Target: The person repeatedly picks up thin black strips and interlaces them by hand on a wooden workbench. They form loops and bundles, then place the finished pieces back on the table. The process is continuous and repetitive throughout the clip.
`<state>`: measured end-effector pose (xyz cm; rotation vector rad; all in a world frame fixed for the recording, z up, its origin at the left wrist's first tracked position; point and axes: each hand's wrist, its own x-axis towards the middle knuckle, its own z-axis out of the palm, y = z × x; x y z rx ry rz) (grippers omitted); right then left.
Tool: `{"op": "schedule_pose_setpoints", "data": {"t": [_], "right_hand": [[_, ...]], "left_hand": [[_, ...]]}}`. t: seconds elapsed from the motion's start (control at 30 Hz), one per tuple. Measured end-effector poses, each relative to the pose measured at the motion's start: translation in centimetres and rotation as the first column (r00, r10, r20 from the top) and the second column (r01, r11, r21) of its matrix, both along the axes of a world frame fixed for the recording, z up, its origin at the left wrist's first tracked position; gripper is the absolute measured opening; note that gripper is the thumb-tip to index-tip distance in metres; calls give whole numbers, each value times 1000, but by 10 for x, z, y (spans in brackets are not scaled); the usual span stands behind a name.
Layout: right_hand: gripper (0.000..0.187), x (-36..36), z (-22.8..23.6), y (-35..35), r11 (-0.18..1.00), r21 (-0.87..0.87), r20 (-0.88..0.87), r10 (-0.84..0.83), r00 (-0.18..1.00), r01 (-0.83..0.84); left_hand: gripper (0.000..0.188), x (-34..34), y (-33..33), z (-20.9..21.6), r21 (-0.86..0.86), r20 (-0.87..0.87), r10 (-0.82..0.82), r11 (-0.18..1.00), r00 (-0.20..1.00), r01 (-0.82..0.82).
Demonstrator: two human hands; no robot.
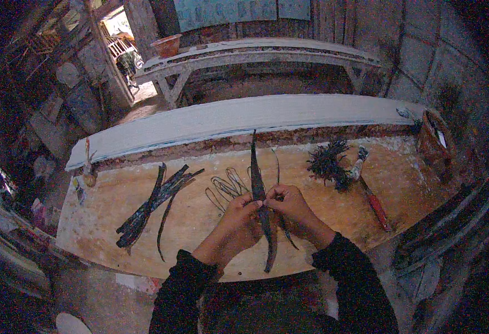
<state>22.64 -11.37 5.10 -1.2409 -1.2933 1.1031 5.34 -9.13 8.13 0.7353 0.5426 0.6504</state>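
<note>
A long dark strip, tapered at both ends (258, 175), stands lengthwise over the wooden board in front of me. My left hand (238, 224) is closed on its middle, thumb on top. Fingers of my right hand (296, 210) are pinched against the strip's right edge at the same spot; whether they also hold something small is hidden. Beneath and beyond my hands lie thin wire-like loops (228, 185). A slender dark strip (278, 162) passes under my right hand. To the left rests a bundle of dark flat strips (155, 203), with a curved single strip (165, 227) beside it.
On the right of the wooden board (99, 225) are a bushy black tuft (327, 163) and a red-handled tool (375, 205). A brown container (434, 139) stands at the right end. A long whitish plank (244, 113) borders the far side; a bench (267, 51) stands beyond.
</note>
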Motion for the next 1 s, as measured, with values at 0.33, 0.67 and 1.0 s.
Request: {"op": "schedule_pose_setpoints", "data": {"t": [0.33, 0.67, 1.0], "right_hand": [[8, -8, 18, -5, 997, -80, 32, -8, 999, 11], [12, -5, 8, -4, 998, -50, -39, 22, 999, -24], [13, -1, 14, 0, 998, 0, 363, -64, 930, 69]], "left_hand": [[6, -6, 3, -9, -67, 73, 58, 996, 996, -53], [6, -3, 9, -23, 78, -17, 86, 993, 996, -85], [8, -10, -9, 19, 32, 12, 100, 994, 995, -100]]}}
